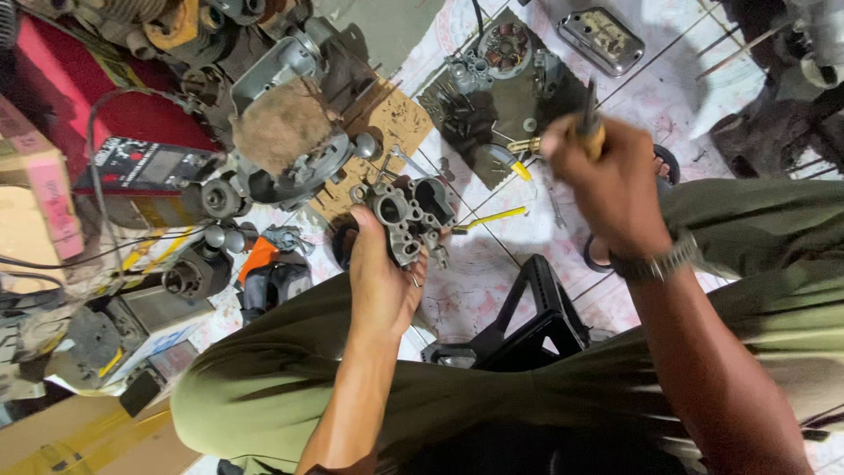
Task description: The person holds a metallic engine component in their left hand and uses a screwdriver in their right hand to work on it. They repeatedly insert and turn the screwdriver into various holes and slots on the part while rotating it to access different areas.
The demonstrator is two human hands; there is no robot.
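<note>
Olive-green trouser knees (264, 387) are framing our view — we are gripping a grey cast-metal carburetor body (406, 215) in our left hand (382, 277), raised above the tiled floor (492, 273). It looks heavy, rigid and oily, best held by its flanks. Our right hand (611, 189) is clenching a wooden-handled screwdriver (589, 123), wrist cocked.

Bare tiled floor (492, 281) between the knees – passable; engine parts (281, 132) crowd the left, black stool (536, 321) blocks below.
</note>
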